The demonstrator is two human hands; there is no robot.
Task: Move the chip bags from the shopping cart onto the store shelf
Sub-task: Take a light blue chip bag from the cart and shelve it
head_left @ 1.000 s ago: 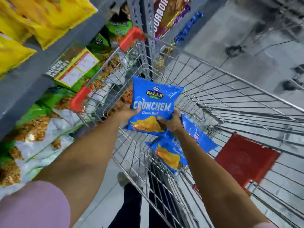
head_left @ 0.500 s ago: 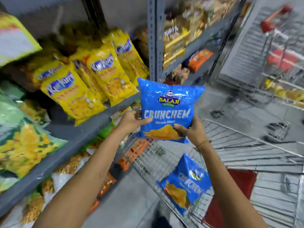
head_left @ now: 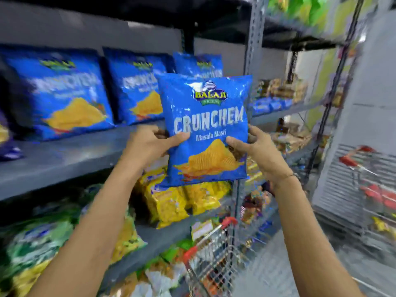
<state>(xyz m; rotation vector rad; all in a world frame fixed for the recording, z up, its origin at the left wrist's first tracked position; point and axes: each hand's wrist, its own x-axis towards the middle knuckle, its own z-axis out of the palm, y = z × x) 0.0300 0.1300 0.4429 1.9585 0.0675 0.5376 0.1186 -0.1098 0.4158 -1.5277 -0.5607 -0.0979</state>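
Note:
I hold a blue Crunchem chip bag (head_left: pixel 205 116) upright in front of the grey store shelf (head_left: pixel 70 155). My left hand (head_left: pixel 150 144) grips its left edge and my right hand (head_left: pixel 255 148) grips its right edge. Three matching blue bags (head_left: pixel 62 97) stand on that shelf behind and to the left of the held bag. Only the front corner of the shopping cart (head_left: pixel 214 254), with its red trim, shows at the bottom centre.
Yellow snack bags (head_left: pixel 171 202) fill the shelf below, with green bags (head_left: pixel 36 243) further left. A grey upright post (head_left: pixel 252 39) divides the shelving bays. More carts (head_left: pixel 368 181) with red handles are parked at the right.
Both hands have lifted the blue bag out of the cart and up to the level of the shelf with the matching blue bags. My view has swung upward.

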